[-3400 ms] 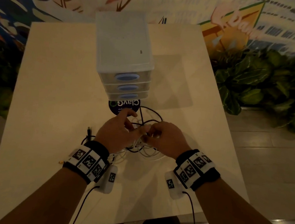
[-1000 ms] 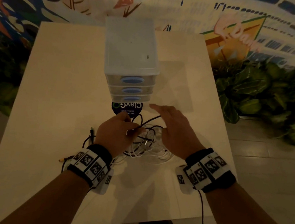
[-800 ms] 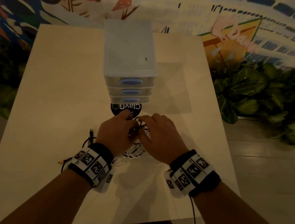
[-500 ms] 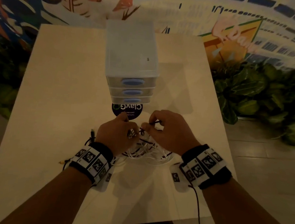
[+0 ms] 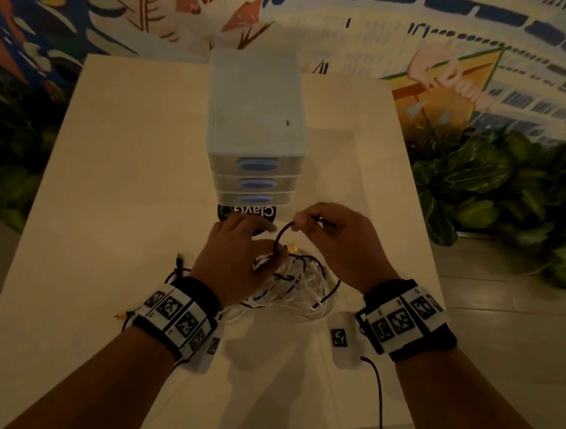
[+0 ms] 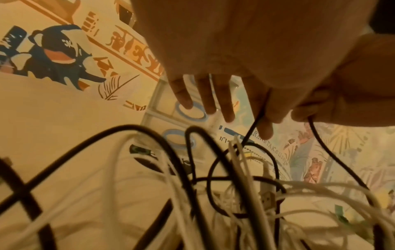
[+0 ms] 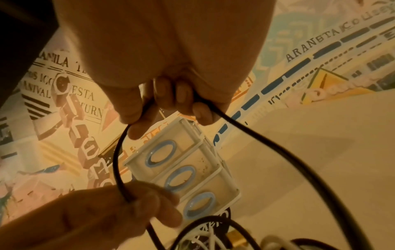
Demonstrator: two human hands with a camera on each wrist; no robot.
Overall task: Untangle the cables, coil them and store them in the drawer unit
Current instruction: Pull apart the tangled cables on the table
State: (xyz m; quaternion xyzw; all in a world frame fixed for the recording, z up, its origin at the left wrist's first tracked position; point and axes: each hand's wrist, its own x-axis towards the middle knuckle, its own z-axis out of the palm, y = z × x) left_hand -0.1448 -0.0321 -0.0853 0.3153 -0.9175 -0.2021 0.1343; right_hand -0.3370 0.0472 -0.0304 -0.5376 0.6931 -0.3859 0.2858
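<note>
Right hand [image 5: 337, 243] pinches black cable [image 5: 281, 234] arching down

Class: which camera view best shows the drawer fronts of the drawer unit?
The right wrist view: all three drawer fronts face it, shut. The head view shows them foreshortened from above; the left wrist view has fingers partly covering them.

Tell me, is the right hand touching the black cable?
Touching. The right wrist view shows the right hand pinching the black cable between thumb and fingers.

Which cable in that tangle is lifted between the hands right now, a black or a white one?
A black cable, arched between the right hand and left hand. The white cables lie on the table.
</note>
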